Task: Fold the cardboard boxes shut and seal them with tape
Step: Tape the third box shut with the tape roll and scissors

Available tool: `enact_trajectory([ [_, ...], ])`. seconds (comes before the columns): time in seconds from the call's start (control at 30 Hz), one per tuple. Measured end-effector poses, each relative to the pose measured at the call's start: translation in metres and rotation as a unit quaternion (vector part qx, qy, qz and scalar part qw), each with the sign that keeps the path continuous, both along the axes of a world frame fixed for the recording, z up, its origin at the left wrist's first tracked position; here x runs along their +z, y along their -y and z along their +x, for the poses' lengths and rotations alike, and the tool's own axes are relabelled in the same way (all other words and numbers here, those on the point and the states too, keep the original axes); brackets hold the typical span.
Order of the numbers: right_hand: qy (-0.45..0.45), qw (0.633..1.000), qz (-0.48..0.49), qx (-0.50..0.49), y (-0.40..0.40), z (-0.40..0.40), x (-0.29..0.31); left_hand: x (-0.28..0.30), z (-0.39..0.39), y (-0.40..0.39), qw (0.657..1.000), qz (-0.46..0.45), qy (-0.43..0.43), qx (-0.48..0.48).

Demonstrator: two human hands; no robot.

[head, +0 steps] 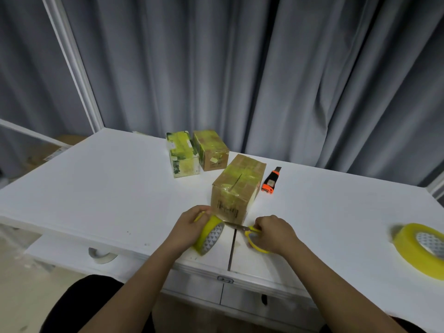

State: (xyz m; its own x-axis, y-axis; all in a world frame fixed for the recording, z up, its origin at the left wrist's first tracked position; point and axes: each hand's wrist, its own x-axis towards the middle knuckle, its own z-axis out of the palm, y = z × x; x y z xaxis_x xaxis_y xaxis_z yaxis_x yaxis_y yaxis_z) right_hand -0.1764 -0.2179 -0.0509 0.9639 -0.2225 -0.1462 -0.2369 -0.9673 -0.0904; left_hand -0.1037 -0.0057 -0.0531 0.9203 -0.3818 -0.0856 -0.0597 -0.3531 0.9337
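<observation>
Grey curtains hang behind a white table [96, 188], and from your head camera (the only view on offer) everything you need sits within reach. Your left hand [189, 224] grips a roll of yellow tape [210, 235] near the table's front edge, fingers curled over its rim. Your right hand [271, 233] holds yellow-handled scissors [249, 233], fingers through the loops, with the blades pointing left toward the roll. Just behind both hands stands the nearest cardboard box [236, 188], flaps folded down and its top already streaked with yellow tape. A dark slit shows along its centre seam.

You appear to be cutting the tape free between roll and box. To do it well, keep the strip taut with the left hand, bring the blades square across it close to the box face, and cut in one clean snip so the loose end can be pressed flat rather than curling back on itself.

Two more boxes, a white-and-yellow box [182, 155] and a brown box [211, 150], stand touching at the far edge. An orange utility knife [270, 181] lies just beside the near box, and a second tape roll [422, 246] lies well apart at the right.

The tape strip itself is too thin and glossy to make out, so you cannot tell whether it is already severed. The second roll is blurred and cut off by the frame.
</observation>
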Motion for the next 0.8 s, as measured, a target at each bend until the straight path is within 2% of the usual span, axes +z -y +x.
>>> enact_trajectory([
  [0.1, -0.006, 0.999, -0.041, 0.022, -0.008, -0.003, -0.002, 0.001, -0.006, -0.004, 0.999, -0.031, 0.009, -0.02],
  [0.13, 0.021, 0.998, -0.038, 0.042, -0.012, -0.003, 0.001, 0.001, -0.007, -0.005, 0.999, -0.034, 0.016, -0.028],
  [0.17, 0.073, 0.995, 0.001, 0.062, -0.016, -0.003, 0.004, 0.002, -0.009, -0.005, 0.998, -0.037, 0.024, -0.033],
  [0.23, 0.187, 0.963, 0.176, 0.08, -0.035, -0.005, 0.014, 0.004, -0.014, -0.004, 0.997, -0.051, 0.045, -0.042],
  [0.3, 0.229, 0.916, 0.319, 0.077, -0.054, -0.001, 0.025, 0.007, -0.019, -0.004, 0.994, -0.07, 0.07, -0.05],
  [0.33, 0.234, 0.906, 0.346, 0.065, -0.062, 0.001, 0.028, 0.009, -0.021, -0.004, 0.992, -0.077, 0.081, -0.054],
  [0.5, 0.295, 0.869, 0.398, -0.011, -0.089, 0.014, 0.034, 0.015, -0.021, -0.021, 0.989, -0.074, 0.111, -0.056],
  [0.63, 0.284, 0.874, 0.394, 0.004, -0.108, 0.029, 0.036, 0.015, -0.012, -0.043, 0.991, -0.052, 0.108, -0.063],
  [0.73, 0.291, 0.88, 0.375, 0.016, -0.126, 0.041, 0.033, 0.015, -0.002, -0.055, 0.992, 0.001, 0.116, -0.048],
  [0.8, 0.32, 0.865, 0.386, 0.021, -0.139, 0.047, 0.029, 0.018, 0.008, -0.063, 0.991, 0.038, 0.13, -0.022],
])
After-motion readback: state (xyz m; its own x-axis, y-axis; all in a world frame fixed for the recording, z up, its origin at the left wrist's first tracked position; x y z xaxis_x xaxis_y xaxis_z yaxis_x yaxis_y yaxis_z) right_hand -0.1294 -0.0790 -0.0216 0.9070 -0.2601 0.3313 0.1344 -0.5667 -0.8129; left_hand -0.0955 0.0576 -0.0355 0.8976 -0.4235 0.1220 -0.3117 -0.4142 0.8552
